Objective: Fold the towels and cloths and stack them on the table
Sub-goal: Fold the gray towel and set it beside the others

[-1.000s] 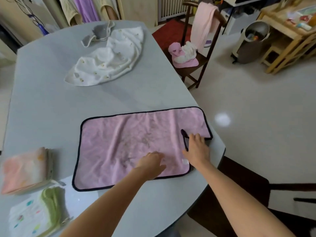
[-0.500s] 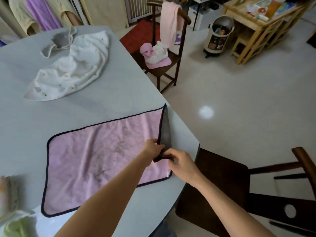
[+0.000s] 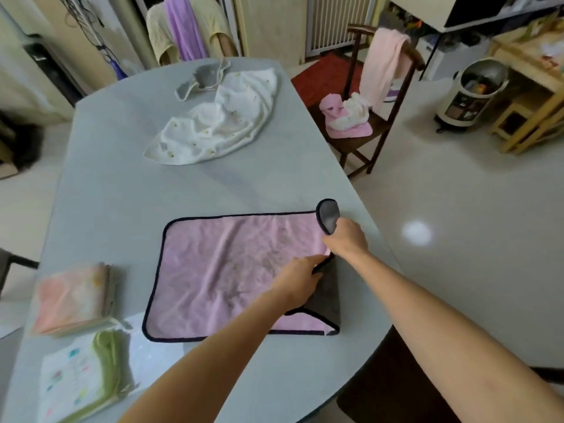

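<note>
We are at a grey table (image 3: 122, 190) in a room with a chair (image 3: 360, 138) off to the right that carries more pink and white cloths (image 3: 345, 120). On the near left of the table sit two folded stacks, a peach stack (image 3: 73, 297) and a green-edged stack (image 3: 79, 374), so we judge part of the job done. Right in front of us lies the pink towel (image 3: 225, 270), mostly flat, its right edge lifted so the grey underside shows. Our right hand (image 3: 346, 239) pinches the far right corner, fingers curled round the edge. Our left hand (image 3: 300, 277) grips the same edge nearer to us; how each finger lies we cannot tell. We take this as the start of the first fold, with the right side due to go over to the left. Farther back a white cloth (image 3: 219, 123) and a small grey piece (image 3: 204, 77) lie crumpled, not yet folded.
</note>
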